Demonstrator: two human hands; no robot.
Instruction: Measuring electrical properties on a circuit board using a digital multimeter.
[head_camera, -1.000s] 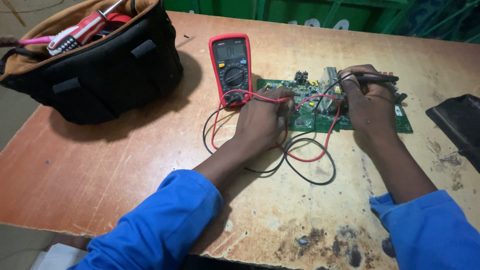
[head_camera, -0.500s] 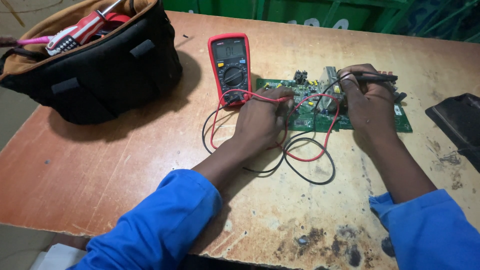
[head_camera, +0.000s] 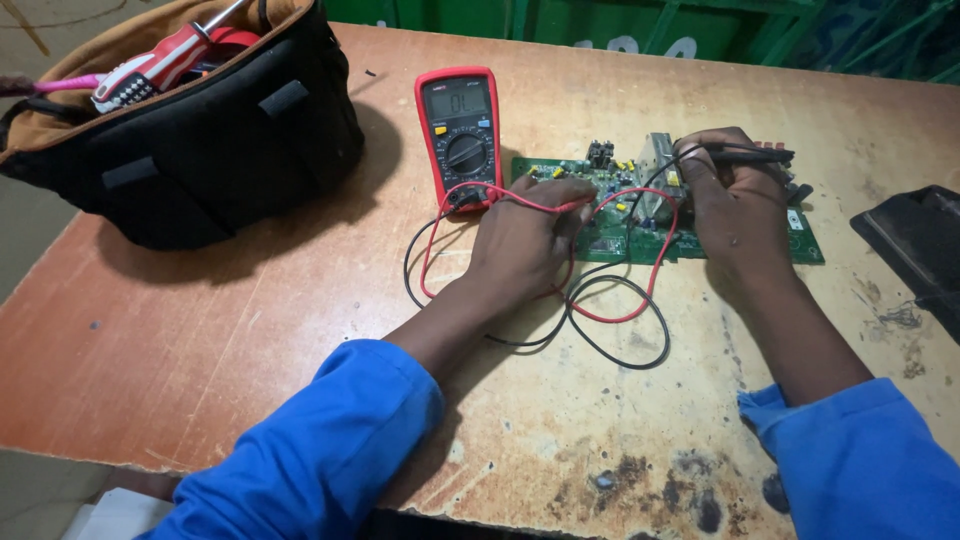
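The left hand (head_camera: 525, 240) pinches the red probe (head_camera: 545, 207) against the circuit board (head_camera: 700, 243) at table centre. At three o'clock, the right hand (head_camera: 735, 205) clamps the black probe (head_camera: 750, 155). The red meter (head_camera: 460, 135) sits at ten o'clock, with a black bag (head_camera: 200, 140) beyond it.

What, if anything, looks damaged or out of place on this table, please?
The table is worn: dark stains and chipped surface near its front edge. The red and black leads lie in loose loops between the hands. Otherwise the meter, circuit board and tool bag look in order.
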